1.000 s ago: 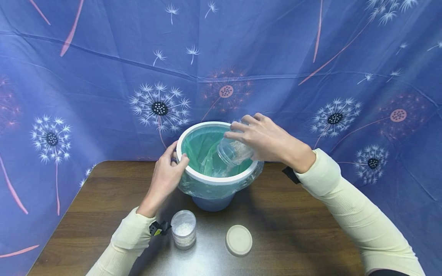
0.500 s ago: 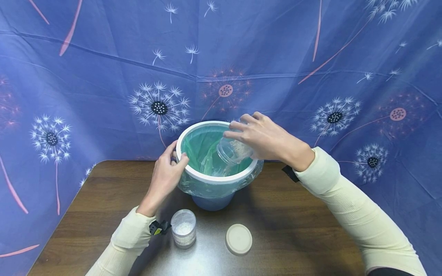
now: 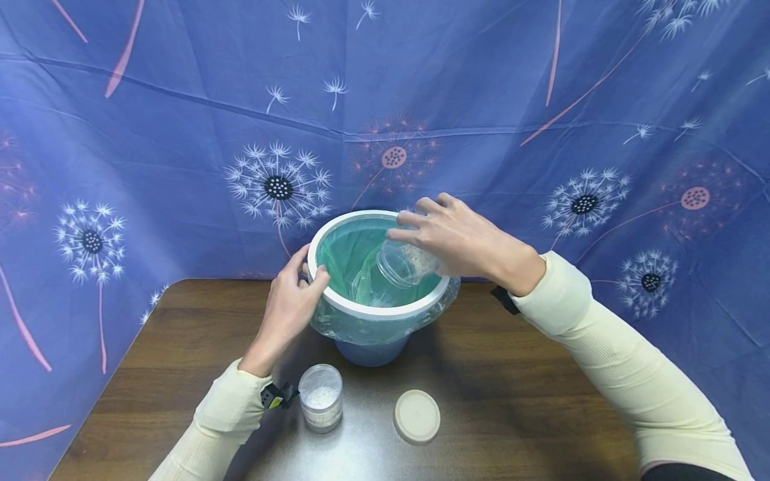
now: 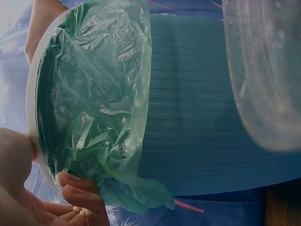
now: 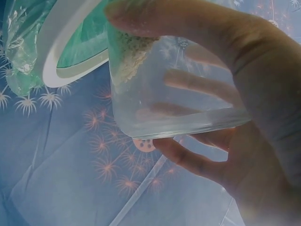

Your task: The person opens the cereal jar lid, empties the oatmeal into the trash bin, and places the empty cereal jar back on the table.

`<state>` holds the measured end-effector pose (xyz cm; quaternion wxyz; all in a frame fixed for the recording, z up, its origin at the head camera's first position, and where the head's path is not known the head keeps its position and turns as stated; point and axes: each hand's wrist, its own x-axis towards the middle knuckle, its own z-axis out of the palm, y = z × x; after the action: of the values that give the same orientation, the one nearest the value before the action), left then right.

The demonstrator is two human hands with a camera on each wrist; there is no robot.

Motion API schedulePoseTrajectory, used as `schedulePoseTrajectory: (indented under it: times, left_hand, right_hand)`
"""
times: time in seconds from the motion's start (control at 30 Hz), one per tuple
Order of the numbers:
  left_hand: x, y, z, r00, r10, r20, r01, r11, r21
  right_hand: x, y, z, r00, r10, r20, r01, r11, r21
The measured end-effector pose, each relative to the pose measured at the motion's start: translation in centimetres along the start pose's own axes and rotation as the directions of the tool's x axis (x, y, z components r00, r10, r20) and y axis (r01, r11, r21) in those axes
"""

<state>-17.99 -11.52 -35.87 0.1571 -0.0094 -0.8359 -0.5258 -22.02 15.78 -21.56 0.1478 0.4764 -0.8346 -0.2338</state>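
A blue bin (image 3: 371, 354) with a white rim stands at the table's back, lined with a green plastic bag (image 3: 345, 260) folded over its outside. My left hand (image 3: 289, 304) grips the rim at the left, thumb on top; in the left wrist view its fingers (image 4: 82, 197) lie against the bag. With my right hand (image 3: 463, 240) I hold a clear plastic jar (image 3: 397, 267) tipped on its side, mouth down-left over the bin's opening. The right wrist view shows pale beige grains (image 5: 131, 59) inside it, gathered under the thumb.
A second clear jar (image 3: 321, 417), lidless, with white grains inside stands upright in front of the bin, near my left wrist. A round cream lid (image 3: 416, 417) lies to its right on the brown wooden table (image 3: 517, 394). Blue dandelion-print cloth (image 3: 481, 100) hangs behind.
Fewer grains show in the tipped jar and near its mouth than a second ago. The right hand has shifted very slightly up and left; the left hand stays on the rim.
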Motion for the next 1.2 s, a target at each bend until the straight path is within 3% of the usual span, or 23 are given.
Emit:
schedulePoseTrajectory:
  times: [1.2]
  left_hand:
    - [0.00,-0.07,0.06,1.000,-0.009,0.003,0.009,1.000,-0.003]
  right_hand:
    - [0.51,-0.36,-0.60,0.998,0.006,0.057,-0.006,1.000,0.006]
